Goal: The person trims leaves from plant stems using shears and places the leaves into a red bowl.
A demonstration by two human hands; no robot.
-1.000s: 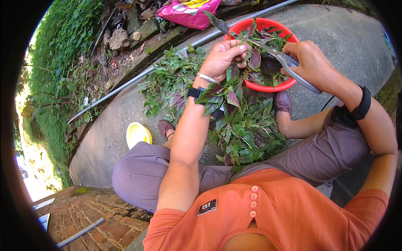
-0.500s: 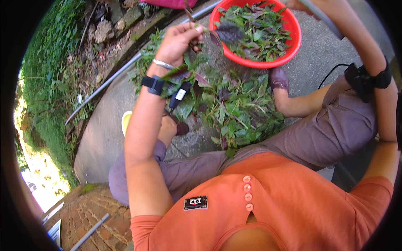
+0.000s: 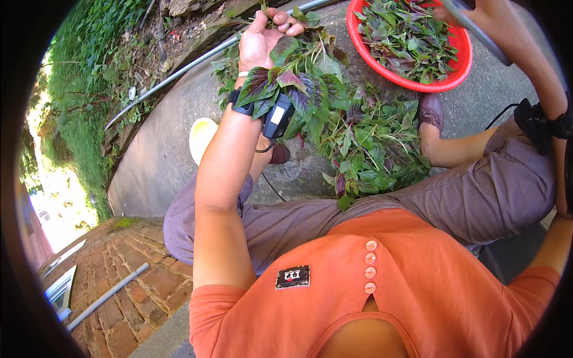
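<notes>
My left hand [image 3: 262,45] is raised at the upper middle, its fingers pinched round a leafy stem. Broad green and purple leaves [image 3: 307,92] on that stem hang over my wrist and the black device strapped there. Below lies a loose heap of leafy greens [image 3: 376,143] on the ground between my feet. My right hand [image 3: 492,18] is at the top right, beside a red basin [image 3: 462,68] holding plucked leaves. A grey curved strip [image 3: 477,33] crosses in front of that hand and the frame edge cuts it, so its fingers cannot be made out.
My maroon shoe [image 3: 431,112] rests near the basin. A pale yellow round object [image 3: 203,140] lies left of my left forearm. Along the concrete runs a grey pipe [image 3: 173,80], with a stony, overgrown bank beyond it. A brick surface [image 3: 128,280] shows at lower left.
My left hand has turned palm up, and the leafy stem now drapes over my wrist. The basin and heap appear farther right as the view has shifted.
</notes>
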